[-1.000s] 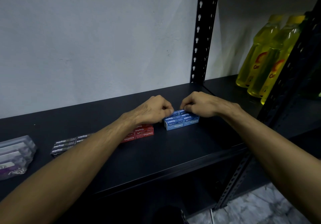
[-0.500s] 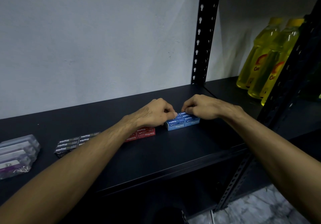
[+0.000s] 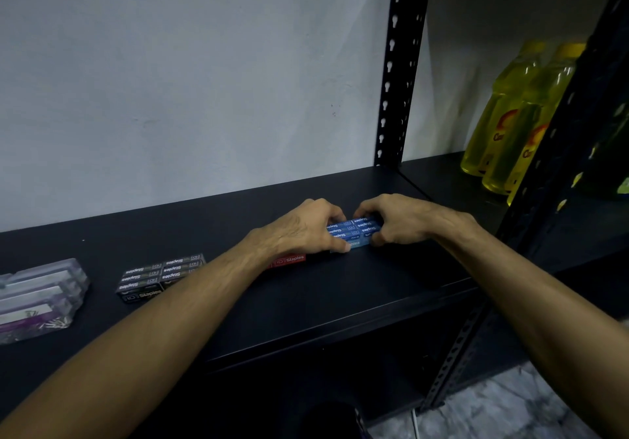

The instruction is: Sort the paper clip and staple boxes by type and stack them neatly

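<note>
Blue staple boxes (image 3: 354, 230), red box (image 3: 289, 260), black boxes (image 3: 160, 275), yellow bottles (image 3: 510, 121).

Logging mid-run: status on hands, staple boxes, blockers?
Left hand and right hand both pinching the blue staple boxes from either side. Red boxes partly hidden under left wrist. Black boxes grouped. No obstruction visible.

My left hand (image 3: 306, 230) and right hand (image 3: 398, 222) have closed in from both ends of the blue staple boxes (image 3: 354, 232), seemingly squeezing them; earlier only fingertips touched their tops.
</note>
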Available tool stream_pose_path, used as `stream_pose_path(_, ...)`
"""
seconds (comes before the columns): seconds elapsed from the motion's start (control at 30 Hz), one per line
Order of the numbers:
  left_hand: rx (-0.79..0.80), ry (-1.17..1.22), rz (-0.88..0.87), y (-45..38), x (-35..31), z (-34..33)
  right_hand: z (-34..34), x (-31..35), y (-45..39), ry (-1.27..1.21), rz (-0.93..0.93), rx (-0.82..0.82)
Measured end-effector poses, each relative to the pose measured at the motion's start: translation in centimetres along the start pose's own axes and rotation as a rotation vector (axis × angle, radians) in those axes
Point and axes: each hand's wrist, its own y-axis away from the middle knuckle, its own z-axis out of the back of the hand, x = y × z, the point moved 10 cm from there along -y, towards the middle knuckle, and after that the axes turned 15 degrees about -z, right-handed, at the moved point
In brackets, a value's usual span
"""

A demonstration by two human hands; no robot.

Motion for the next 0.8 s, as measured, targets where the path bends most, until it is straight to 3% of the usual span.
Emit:
stream_pose_path(0.43,0.005,-0.102,0.007,-0.2,-0.3,-0.2,0.0,-0.1,-0.2,0.019,0.021,-0.06)
stream_pose_path(0.57,0.011,-0.247,-0.017,0.5,-1.5,0.9,0.7,-0.2,0.6,0.078,-0.015,-0.121)
stream_pose_path(0.67,-0.138,-0.33,-0.056,2.7,-4.0,4.2,3.6,1.0,3.4,0.098,-0.02,-0.322)
stream_pose_path(0.8,-0.563,-0.163,-0.223,11.4,-9.0,7.8,4.5,4.4,12.2,-0.185,0.197,-0.615)
